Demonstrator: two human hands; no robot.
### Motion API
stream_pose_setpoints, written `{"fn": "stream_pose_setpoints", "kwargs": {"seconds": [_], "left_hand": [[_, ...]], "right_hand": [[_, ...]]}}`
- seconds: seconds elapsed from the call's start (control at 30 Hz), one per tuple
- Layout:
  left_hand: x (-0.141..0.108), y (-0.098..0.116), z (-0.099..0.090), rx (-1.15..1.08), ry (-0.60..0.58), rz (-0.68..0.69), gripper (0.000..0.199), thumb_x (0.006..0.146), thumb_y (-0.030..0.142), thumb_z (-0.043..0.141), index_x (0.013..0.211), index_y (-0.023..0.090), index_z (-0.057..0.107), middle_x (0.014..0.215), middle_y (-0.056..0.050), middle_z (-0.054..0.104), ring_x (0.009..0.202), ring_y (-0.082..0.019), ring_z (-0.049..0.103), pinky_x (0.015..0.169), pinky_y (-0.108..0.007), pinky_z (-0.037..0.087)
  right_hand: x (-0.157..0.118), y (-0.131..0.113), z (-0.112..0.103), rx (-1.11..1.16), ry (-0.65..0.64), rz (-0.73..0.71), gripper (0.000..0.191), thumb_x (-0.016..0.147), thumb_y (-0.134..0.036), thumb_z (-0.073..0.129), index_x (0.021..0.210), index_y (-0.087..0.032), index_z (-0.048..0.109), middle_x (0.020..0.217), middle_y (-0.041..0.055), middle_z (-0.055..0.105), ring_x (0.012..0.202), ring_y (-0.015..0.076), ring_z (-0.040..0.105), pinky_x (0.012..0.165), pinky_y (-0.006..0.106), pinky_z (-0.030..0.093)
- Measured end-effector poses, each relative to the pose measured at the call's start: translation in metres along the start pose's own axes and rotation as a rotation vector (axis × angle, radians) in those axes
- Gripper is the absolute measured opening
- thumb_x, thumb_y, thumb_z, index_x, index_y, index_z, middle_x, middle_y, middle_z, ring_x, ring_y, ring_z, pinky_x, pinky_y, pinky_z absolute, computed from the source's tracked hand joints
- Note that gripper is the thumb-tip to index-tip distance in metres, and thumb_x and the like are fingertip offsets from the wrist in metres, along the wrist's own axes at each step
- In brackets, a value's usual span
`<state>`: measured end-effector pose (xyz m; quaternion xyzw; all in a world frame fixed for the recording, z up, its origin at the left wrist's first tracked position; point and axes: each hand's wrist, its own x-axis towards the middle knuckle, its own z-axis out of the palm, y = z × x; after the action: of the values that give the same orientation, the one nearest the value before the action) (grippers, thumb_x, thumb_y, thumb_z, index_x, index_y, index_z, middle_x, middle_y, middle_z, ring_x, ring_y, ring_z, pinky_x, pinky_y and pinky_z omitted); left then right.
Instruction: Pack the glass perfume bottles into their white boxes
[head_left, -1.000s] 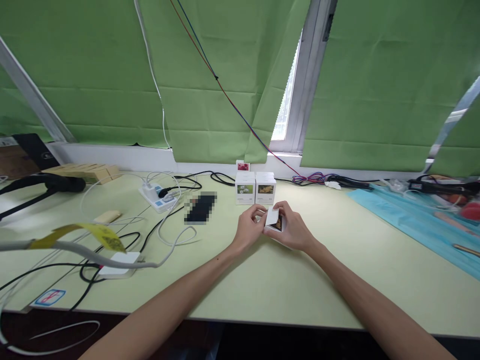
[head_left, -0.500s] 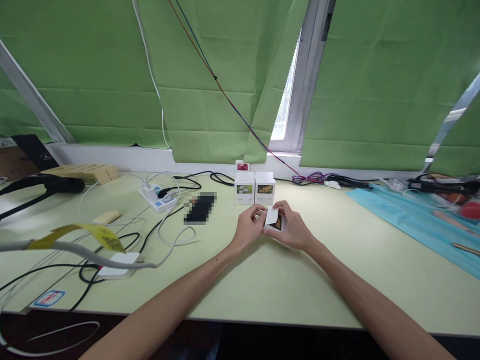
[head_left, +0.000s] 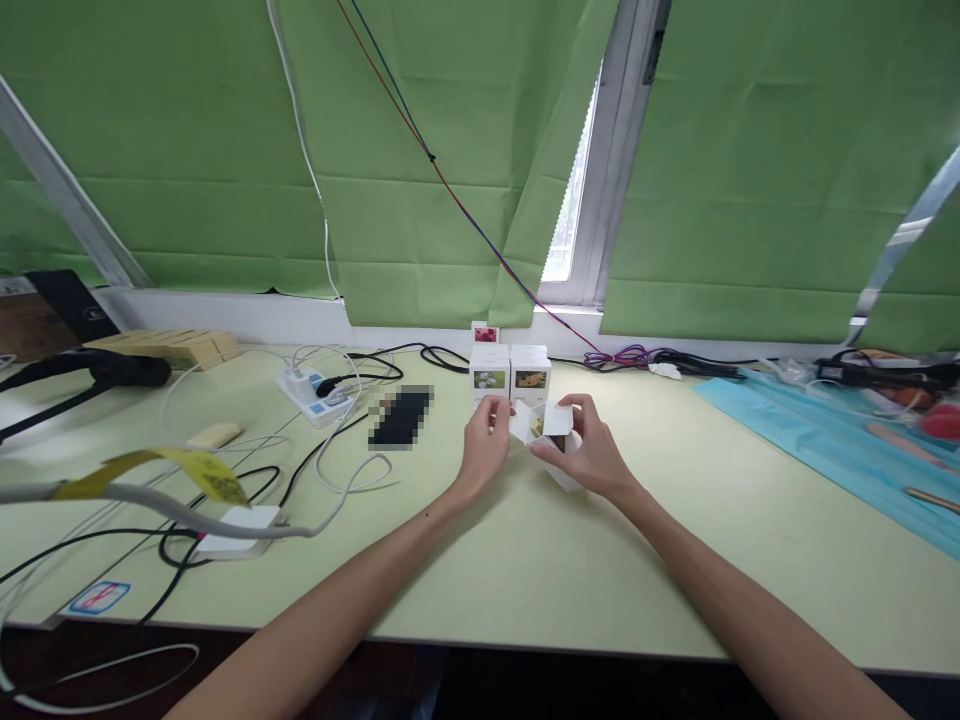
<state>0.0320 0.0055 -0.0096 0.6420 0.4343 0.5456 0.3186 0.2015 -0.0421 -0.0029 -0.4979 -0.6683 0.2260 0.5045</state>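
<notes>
Between my hands is a small white cardboard box (head_left: 568, 480), tilted, with its top flaps up and something yellowish and dark showing at the opening. My right hand (head_left: 598, 458) grips the box from the right side, thumb in front and fingers behind. With closed fingertips, my left hand (head_left: 486, 443) pinches a white flap (head_left: 523, 424) on the box's left side. Just beyond my hands stand two closed white boxes, one with a white-flower picture (head_left: 490, 379) and one with an orange-yellow picture (head_left: 531, 379).
A smaller box with a red picture (head_left: 486, 335) sits behind the pair. Left are a pixelated dark object (head_left: 401, 417), a power strip (head_left: 313, 397), cables and a white adapter (head_left: 240, 530). Blue sheeting (head_left: 832, 440) covers the table's right side.
The box's top has been opened: its flaps now spread apart and part of the inside shows. My left hand has moved slightly left with a flap.
</notes>
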Motion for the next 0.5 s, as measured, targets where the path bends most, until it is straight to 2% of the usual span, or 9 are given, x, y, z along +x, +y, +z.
{"fn": "stream_pose_setpoints", "kwargs": {"seconds": [0.1,0.17,0.33,0.5], "left_hand": [[-0.004,-0.002,0.004,-0.083,-0.098,-0.083,0.038,0.097,0.056,0.040,0.090,0.023,0.056,0.077,0.000,0.060,0.060,-0.013,0.052,0.052,-0.023,0.040],[-0.007,0.000,0.005,-0.124,-0.147,-0.089,0.040,0.097,0.060,0.038,0.095,0.023,0.056,0.075,0.001,0.057,0.055,-0.012,0.049,0.047,-0.023,0.038],[-0.010,0.011,0.001,-0.142,-0.170,-0.062,0.042,0.097,0.060,0.038,0.106,0.024,0.058,0.074,0.001,0.053,0.052,-0.010,0.048,0.047,-0.023,0.039],[-0.011,0.016,-0.001,-0.140,-0.177,-0.048,0.040,0.097,0.059,0.041,0.106,0.024,0.057,0.073,0.003,0.051,0.053,-0.010,0.048,0.048,-0.023,0.040]], "right_hand": [[-0.001,0.001,0.001,0.086,0.023,0.001,0.062,0.069,-0.044,0.082,0.110,-0.028,0.037,0.089,-0.0008,0.065,0.079,0.0203,0.064,0.068,0.032,0.052],[-0.001,0.003,0.002,0.149,0.023,-0.009,0.063,0.070,-0.044,0.082,0.110,-0.029,0.036,0.093,-0.0004,0.065,0.085,0.0212,0.066,0.072,0.034,0.054],[-0.002,0.006,0.005,0.284,0.001,-0.017,0.065,0.071,-0.045,0.083,0.112,-0.031,0.035,0.102,0.0004,0.062,0.094,0.0218,0.068,0.082,0.038,0.057],[-0.003,0.006,0.006,0.341,-0.023,-0.016,0.066,0.073,-0.044,0.083,0.114,-0.031,0.034,0.104,0.0005,0.061,0.097,0.0218,0.069,0.086,0.039,0.058]]}}
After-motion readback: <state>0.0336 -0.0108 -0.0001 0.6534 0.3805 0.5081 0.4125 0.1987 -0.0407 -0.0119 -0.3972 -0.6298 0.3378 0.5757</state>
